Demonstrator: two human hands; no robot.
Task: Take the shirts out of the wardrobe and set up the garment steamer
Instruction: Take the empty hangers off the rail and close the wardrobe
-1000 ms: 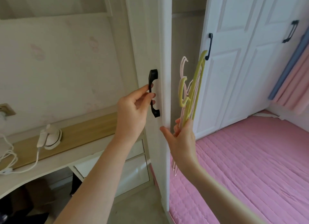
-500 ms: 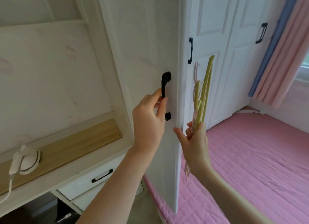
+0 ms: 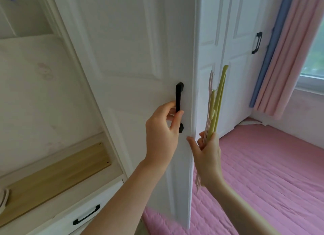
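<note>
Your left hand's fingers are curled round the black door handle, so you steer the wardrobe door. At 3 o'clock, your right hand pinches bare hangers upright, clear of its edge. No shirts visible; steamer sits at 8 o'clock on the counter.

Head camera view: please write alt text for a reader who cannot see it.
A person's left hand grips the black handle of a white wardrobe door, while the right hand holds a bunch of green and pink hangers upright beside the door's edge. A pink bed cover lies below at right.
</note>
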